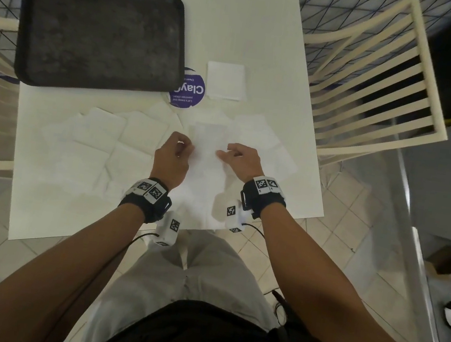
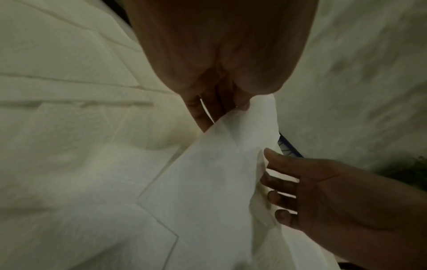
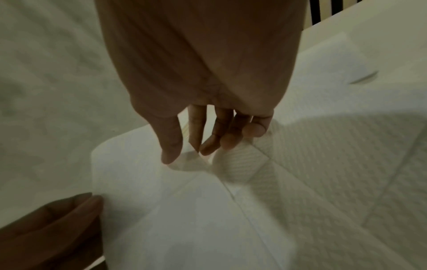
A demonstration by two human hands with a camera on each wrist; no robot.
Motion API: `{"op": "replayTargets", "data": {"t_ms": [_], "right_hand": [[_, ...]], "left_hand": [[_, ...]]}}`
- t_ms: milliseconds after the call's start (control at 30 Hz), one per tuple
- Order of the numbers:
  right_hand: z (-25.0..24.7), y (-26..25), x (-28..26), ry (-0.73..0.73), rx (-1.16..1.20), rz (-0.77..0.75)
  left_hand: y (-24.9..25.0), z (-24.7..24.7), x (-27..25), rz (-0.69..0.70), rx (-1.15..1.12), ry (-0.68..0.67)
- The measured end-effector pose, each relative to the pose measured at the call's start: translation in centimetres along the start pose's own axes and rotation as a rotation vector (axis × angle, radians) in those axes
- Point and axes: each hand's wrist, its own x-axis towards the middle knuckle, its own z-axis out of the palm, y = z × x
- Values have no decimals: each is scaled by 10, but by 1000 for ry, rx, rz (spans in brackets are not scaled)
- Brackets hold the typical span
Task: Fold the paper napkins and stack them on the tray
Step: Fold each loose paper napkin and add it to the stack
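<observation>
My left hand (image 1: 184, 148) pinches the left edge of a white paper napkin (image 1: 208, 151) that is partly lifted off the table. The left wrist view shows the fingertips (image 2: 241, 107) closed on its corner. To the right of it my right hand (image 1: 225, 155) is held with nearly straight fingers (image 2: 277, 182) touching the napkin's (image 2: 208, 182) other edge, without gripping. In the right wrist view the napkin (image 3: 161, 201) spreads below the right hand (image 3: 184, 151). The black tray (image 1: 101, 39) lies empty at the far left. A folded napkin (image 1: 226, 80) lies on the table right of it.
Several unfolded white napkins (image 1: 102, 137) cover the middle of the white table (image 1: 239, 14). A round purple sticker (image 1: 188, 88) shows by the tray's near right corner. A cream slatted chair (image 1: 373, 84) stands to the right, and another chair is at the left edge.
</observation>
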Motion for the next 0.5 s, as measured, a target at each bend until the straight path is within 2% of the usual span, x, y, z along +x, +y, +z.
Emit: {"op": "replayTargets", "data": {"t_ms": [233,367,500], "right_hand": [[0,-16,-6,-73,-13,-142],[3,-27,-9,-82,38,-162],[7,-32,-7,-82,71,-152]], "left_hand": [[4,-17,5,-102,-111,-10],[4,-26,9,-126,-102,-136],[6,-32,11,-133,-200,-117]]}}
